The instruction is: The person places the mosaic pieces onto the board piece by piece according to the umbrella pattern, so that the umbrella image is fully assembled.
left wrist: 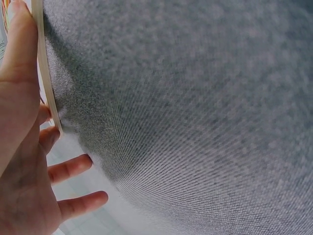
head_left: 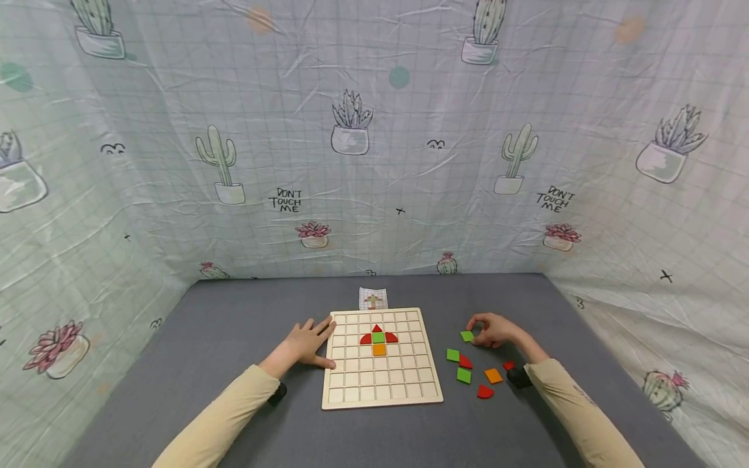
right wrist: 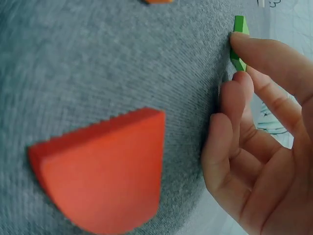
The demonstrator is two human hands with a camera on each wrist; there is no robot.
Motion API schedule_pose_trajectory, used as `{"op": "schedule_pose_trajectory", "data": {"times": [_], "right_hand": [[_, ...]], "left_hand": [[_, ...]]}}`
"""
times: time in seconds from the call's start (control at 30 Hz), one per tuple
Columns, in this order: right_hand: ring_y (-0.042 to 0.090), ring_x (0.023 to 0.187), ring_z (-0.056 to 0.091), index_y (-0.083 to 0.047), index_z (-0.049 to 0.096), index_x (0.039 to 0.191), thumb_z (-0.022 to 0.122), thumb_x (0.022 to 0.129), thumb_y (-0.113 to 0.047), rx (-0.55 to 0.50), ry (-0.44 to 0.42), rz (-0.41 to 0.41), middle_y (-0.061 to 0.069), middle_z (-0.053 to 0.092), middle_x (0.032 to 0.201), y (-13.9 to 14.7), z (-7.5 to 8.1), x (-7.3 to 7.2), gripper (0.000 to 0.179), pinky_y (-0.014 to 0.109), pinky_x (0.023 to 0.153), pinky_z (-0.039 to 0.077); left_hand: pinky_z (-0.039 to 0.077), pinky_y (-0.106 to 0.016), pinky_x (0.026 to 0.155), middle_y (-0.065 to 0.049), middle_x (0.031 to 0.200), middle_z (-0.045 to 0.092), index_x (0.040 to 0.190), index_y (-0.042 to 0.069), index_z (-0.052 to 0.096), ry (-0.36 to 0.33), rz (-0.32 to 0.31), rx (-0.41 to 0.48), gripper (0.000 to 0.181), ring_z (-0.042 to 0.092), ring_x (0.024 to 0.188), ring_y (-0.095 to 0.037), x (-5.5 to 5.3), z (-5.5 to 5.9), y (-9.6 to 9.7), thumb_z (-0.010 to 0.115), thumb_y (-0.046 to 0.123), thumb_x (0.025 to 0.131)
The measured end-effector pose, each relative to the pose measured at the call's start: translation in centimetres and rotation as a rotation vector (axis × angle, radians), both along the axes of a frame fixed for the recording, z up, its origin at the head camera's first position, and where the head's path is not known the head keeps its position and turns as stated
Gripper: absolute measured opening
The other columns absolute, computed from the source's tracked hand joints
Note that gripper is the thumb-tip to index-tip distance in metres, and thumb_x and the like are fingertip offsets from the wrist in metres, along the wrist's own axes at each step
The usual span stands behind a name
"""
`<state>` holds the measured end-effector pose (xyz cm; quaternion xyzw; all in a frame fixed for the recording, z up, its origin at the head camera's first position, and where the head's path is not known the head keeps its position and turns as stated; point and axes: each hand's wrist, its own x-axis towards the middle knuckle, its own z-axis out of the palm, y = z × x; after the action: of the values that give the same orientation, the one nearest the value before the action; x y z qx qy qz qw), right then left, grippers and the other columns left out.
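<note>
A wooden grid board (head_left: 351,395) lies on the grey table. On it are a red triangle (head_left: 377,329), a green square (head_left: 378,338), red quarter-round pieces (head_left: 391,338) at either side and an orange square (head_left: 379,350) below. With fingers spread, my left hand (head_left: 301,342) rests at the board's left edge; in the left wrist view the thumb (left wrist: 22,44) lies along the rim. Right of the board, my right hand (head_left: 494,330) pinches a green square tile (head_left: 466,336) between thumb and fingers, at the tabletop. The right wrist view shows this green tile (right wrist: 239,29) tilted.
Between board and right forearm lie loose pieces: green squares (head_left: 464,376), an orange square (head_left: 493,376), a red quarter-round (head_left: 485,392), another red quarter-round (head_left: 465,361) and a small red piece (head_left: 509,366). A pattern card (head_left: 372,298) sits behind the board. Cactus-print cloth (head_left: 409,175) surrounds the table.
</note>
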<state>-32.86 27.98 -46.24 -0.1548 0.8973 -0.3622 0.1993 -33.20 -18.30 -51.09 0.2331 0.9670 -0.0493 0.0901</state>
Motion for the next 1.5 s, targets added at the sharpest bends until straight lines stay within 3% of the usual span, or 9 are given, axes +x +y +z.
{"op": "schedule_pose_trajectory", "data": {"times": [0.13, 0.17, 0.3, 0.87, 1.17, 1.5], "right_hand": [[0.010, 0.045, 0.038, -0.002, 0.055, 0.102, 0.065, 0.081, -0.012, 0.025, 0.055, -0.035, -0.002, 0.042, 0.051, -0.4, -0.1, 0.1, 0.026, 0.025, 0.044, 0.034], [0.010, 0.045, 0.038, -0.002, 0.055, 0.102, 0.066, 0.080, -0.013, 0.025, 0.057, -0.048, -0.002, 0.042, 0.051, -0.5, -0.1, 0.2, 0.026, 0.025, 0.044, 0.034], [0.010, 0.046, 0.038, -0.001, 0.053, 0.102, 0.066, 0.080, -0.011, 0.012, 0.050, -0.070, -0.002, 0.042, 0.052, -0.5, -0.1, 0.4, 0.027, 0.024, 0.044, 0.034], [0.010, 0.046, 0.039, 0.000, 0.053, 0.098, 0.064, 0.081, -0.013, -0.038, 0.028, -0.032, -0.002, 0.042, 0.052, 0.2, -0.3, 0.3, 0.025, 0.024, 0.045, 0.036], [0.012, 0.053, 0.049, -0.003, 0.055, 0.098, 0.067, 0.079, -0.016, -0.058, 0.046, -0.059, 0.002, 0.054, 0.061, -0.6, -0.1, 0.4, 0.026, 0.027, 0.048, 0.043], [0.013, 0.053, 0.052, -0.004, 0.055, 0.098, 0.067, 0.079, -0.016, -0.072, 0.039, -0.021, 0.003, 0.057, 0.063, -1.9, 0.5, 0.7, 0.025, 0.029, 0.051, 0.046]], "left_hand": [[0.026, -0.059, 0.096, -0.004, 0.151, 0.012, 0.145, 0.016, 0.017, -0.009, 0.009, -0.017, 0.102, 0.025, 0.130, -0.040, 2.0, 3.0, 0.8, 0.046, 0.075, 0.066], [0.027, -0.057, 0.098, -0.006, 0.150, 0.017, 0.143, 0.013, 0.021, -0.031, 0.027, -0.030, 0.100, 0.026, 0.131, -0.039, 2.9, 4.3, 1.2, 0.051, 0.071, 0.068], [0.029, -0.056, 0.097, -0.007, 0.149, 0.021, 0.143, 0.010, 0.023, -0.017, 0.015, -0.023, 0.093, 0.028, 0.129, -0.039, 4.4, 6.0, 1.7, 0.053, 0.064, 0.073], [0.030, -0.054, 0.096, -0.006, 0.149, 0.020, 0.143, 0.012, 0.022, -0.011, 0.013, -0.049, 0.094, 0.029, 0.129, -0.038, 4.1, 5.7, 1.8, 0.052, 0.066, 0.072], [0.031, -0.055, 0.095, -0.007, 0.149, 0.021, 0.142, 0.011, 0.024, -0.004, 0.009, -0.041, 0.093, 0.030, 0.128, -0.038, 4.2, 5.6, 1.7, 0.053, 0.065, 0.072], [0.031, -0.054, 0.096, -0.006, 0.149, 0.022, 0.142, 0.012, 0.024, 0.003, 0.010, -0.050, 0.093, 0.030, 0.128, -0.037, 4.1, 5.6, 1.7, 0.053, 0.065, 0.072]]}}
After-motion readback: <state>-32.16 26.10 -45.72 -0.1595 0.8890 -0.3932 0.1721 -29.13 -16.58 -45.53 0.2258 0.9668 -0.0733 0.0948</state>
